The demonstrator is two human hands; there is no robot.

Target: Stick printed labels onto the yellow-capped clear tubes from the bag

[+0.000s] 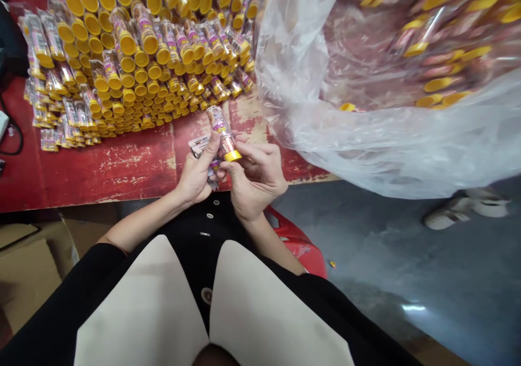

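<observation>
A small clear tube with a printed label and a yellow cap slants between my hands, cap end toward me. My left hand is closed, its thumb pressed along the tube's left side. Printed plastic wrappers stick out from under that same hand; how many is hidden. The thumb and forefinger of my right hand pinch around the yellow cap end, with the other fingers curled in. Just beyond my hands, a big stack of similar yellow-capped tubes lies on the red table.
On the right, a large clear plastic bag holds many more capped tubes, blurred. A red stool stands under my right arm. Cardboard lies at lower left, a dark cable at the left edge. Shoes show on the grey floor.
</observation>
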